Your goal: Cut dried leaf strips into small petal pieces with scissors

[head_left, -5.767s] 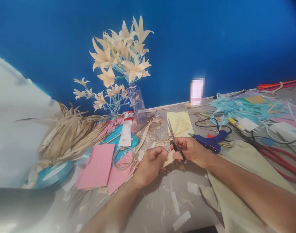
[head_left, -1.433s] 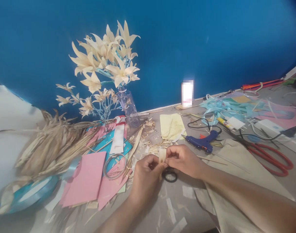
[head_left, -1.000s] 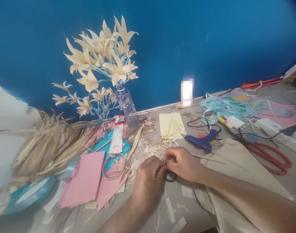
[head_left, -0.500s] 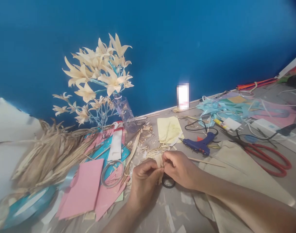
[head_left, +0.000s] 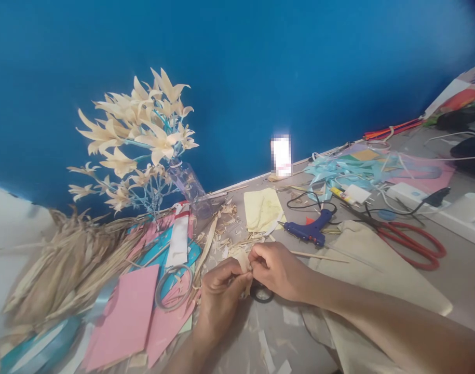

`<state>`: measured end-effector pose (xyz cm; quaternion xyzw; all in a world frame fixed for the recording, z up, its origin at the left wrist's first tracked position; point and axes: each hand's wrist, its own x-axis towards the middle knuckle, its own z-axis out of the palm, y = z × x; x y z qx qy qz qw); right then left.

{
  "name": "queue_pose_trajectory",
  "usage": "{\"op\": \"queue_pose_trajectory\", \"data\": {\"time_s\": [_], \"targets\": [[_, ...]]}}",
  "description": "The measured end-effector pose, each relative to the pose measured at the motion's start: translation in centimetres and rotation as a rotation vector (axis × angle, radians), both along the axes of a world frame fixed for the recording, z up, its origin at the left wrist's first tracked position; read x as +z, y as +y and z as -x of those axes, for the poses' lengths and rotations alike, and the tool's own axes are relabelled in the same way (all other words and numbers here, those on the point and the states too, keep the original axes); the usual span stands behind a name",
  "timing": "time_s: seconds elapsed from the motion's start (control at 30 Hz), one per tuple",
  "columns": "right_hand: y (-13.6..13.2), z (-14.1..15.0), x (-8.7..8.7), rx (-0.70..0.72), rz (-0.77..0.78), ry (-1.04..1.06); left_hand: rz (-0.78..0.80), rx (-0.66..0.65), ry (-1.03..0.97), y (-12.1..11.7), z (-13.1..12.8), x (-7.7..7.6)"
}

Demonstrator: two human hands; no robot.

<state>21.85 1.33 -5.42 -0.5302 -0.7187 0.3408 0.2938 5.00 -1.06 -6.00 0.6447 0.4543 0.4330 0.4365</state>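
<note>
A small cream piece of dried husk (head_left: 243, 261) is pinched between my two hands over the middle of the table. My left hand (head_left: 221, 293) grips its lower left side with thumb and fingers pressed together. On the right, my right hand (head_left: 274, 270) pinches its edge with curled fingers, fingertips close to the left thumb. My fingers cover part of the piece. A black ring-shaped thing (head_left: 262, 293), partly hidden, lies just below my right hand. Husk scraps (head_left: 225, 244) are scattered beyond my hands.
Husk flowers (head_left: 144, 124) stand in a clear bottle (head_left: 188, 184) at the back left. Pink card (head_left: 124, 311), a tape roll (head_left: 173, 288) and dried husks (head_left: 66, 265) lie left. A blue glue gun (head_left: 309, 228), a cloth (head_left: 362, 259) and red-handled scissors (head_left: 412, 241) lie right.
The camera view has turned, so most things sit further left in the picture. Both hands still pinch the husk piece, with only slight finger movement.
</note>
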Motion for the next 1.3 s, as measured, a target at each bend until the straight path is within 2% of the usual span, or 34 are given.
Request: {"op": "queue_pose_trajectory", "data": {"time_s": [0.13, 0.2, 0.27, 0.4, 0.47, 0.53, 0.6, 0.77, 0.87, 1.07, 1.13, 1.23, 1.3], "targets": [[0.8, -0.8, 0.0, -0.044, 0.029, 0.016, -0.009, -0.149, -0.119, -1.2, -1.0, 2.0], [0.7, -1.0, 0.2, -0.002, 0.071, 0.120, 0.100, -0.069, -0.194, -1.1, -1.0, 2.2], [0.3, -1.1, 0.4, 0.100, 0.186, 0.223, 0.217, 0.053, -0.273, -0.4, -0.6, 1.7], [-0.2, -1.6, 1.0, 0.361, 0.458, 0.320, 0.299, 0.070, -0.417, 1.3, 0.8, 0.2], [-0.3, -1.9, 1.5, 0.514, 0.501, 0.318, 0.319, 0.057, -0.449, 1.5, 1.1, 0.1], [-0.3, -2.0, 1.8, 0.571, 0.489, 0.282, 0.345, 0.046, -0.463, 1.3, 0.9, 0.4], [-0.3, -1.7, 1.9, 0.498, 0.464, 0.309, 0.377, 0.034, -0.462, 1.0, 0.7, 0.7], [0.3, -1.1, 1.1, 0.265, 0.424, 0.591, 0.346, -0.067, -0.301, 0.5, 0.4, 0.1], [0.4, -1.1, 0.9, 0.164, 0.334, 0.489, 0.305, -0.064, -0.180, 0.4, 0.4, -0.2], [-0.2, -0.9, 1.3, 0.103, 0.169, 0.248, 0.257, 0.013, -0.052, -0.2, -0.4, 0.4], [-0.2, -1.0, 1.5, 0.114, 0.220, 0.275, 0.267, -0.028, -0.108, -0.2, -0.5, 0.4], [0.0, -1.3, 1.7, 0.199, 0.418, 0.381, 0.315, -0.113, -0.210, 0.0, -0.2, 0.2], [0.1, -1.5, 1.8, 0.264, 0.487, 0.462, 0.350, -0.120, -0.234, 0.2, 0.0, 0.2]]}}
